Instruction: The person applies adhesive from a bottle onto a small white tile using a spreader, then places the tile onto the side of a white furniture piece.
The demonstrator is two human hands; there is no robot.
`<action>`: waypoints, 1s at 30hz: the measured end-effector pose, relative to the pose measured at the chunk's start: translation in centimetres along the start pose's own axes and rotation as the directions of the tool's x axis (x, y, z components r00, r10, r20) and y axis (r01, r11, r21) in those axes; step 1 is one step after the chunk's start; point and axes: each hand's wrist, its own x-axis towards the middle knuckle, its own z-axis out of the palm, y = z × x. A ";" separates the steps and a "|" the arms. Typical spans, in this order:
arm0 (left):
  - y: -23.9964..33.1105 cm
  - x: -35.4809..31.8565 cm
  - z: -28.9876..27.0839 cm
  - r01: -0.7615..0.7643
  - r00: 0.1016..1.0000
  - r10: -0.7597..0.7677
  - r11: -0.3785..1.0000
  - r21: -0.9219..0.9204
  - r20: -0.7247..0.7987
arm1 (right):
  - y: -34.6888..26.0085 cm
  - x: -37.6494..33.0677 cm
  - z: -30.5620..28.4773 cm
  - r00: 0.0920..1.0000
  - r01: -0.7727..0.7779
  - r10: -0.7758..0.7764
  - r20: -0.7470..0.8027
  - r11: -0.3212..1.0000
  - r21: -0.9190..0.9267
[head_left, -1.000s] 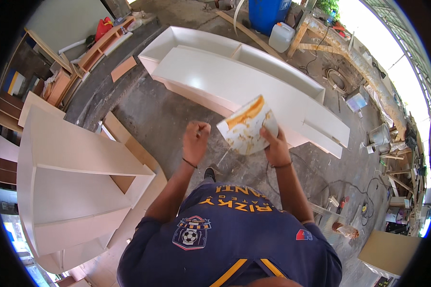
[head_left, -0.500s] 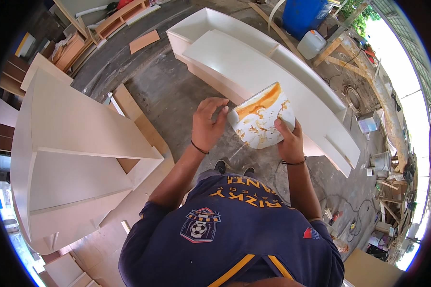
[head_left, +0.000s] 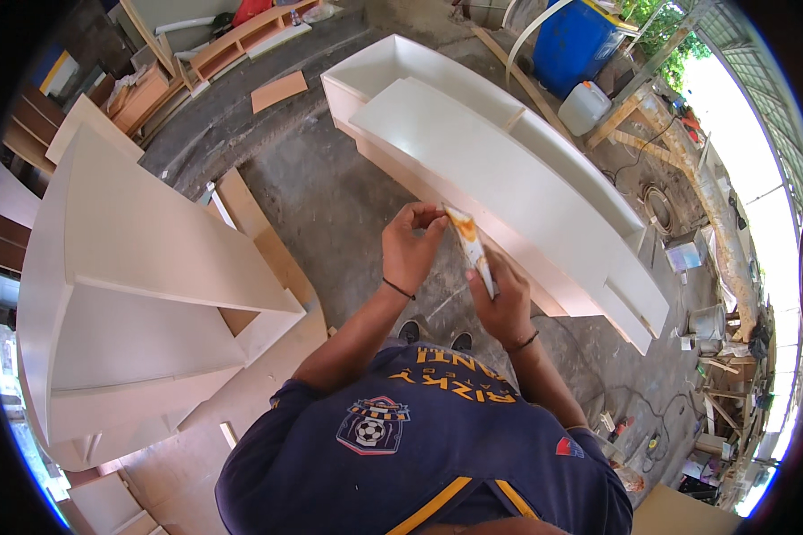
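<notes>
A white half-round piece (head_left: 469, 239) with orange-brown paste smeared on it is turned nearly edge-on. My right hand (head_left: 504, 303) grips its lower end, thumb on the near side and fingers behind. My left hand (head_left: 409, 250) has its thumb and forefinger pinched together at the top corner of the piece. Whether they hold the corner itself or something small is hidden. Just beyond both hands lies a long white cabinet (head_left: 401, 53), with a white panel (head_left: 500, 169) resting on it.
To my left stands a pale, curved-sided cabinet (head_left: 152, 232) with an open compartment. A blue drum (head_left: 569, 49) and a whitish jerrycan (head_left: 585, 108) are at the far right. A loose board (head_left: 278, 93) lies on the grey floor. Cables (head_left: 638, 401) trail at right.
The smeared white piece has turned from face-up to nearly edge-on and moved slightly nearer and left. My right hand went with it; my left hand shifted right and nearer, closing to its corner.
</notes>
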 end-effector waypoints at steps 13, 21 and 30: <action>-3.7 2.3 0.2 0.097 0.987 -0.108 0.991 0.094 0.116 | 1.4 -0.5 1.3 0.989 0.124 -0.114 0.089 0.987 -0.107; -4.5 2.5 0.6 0.106 0.985 -0.117 0.990 0.089 0.129 | 1.7 -0.6 2.2 0.998 0.049 -0.046 0.032 0.993 -0.104; -4.8 1.8 1.5 0.052 0.993 -0.065 0.989 0.135 0.094 | 2.1 -0.5 3.0 0.998 0.026 -0.033 -0.051 0.991 -0.130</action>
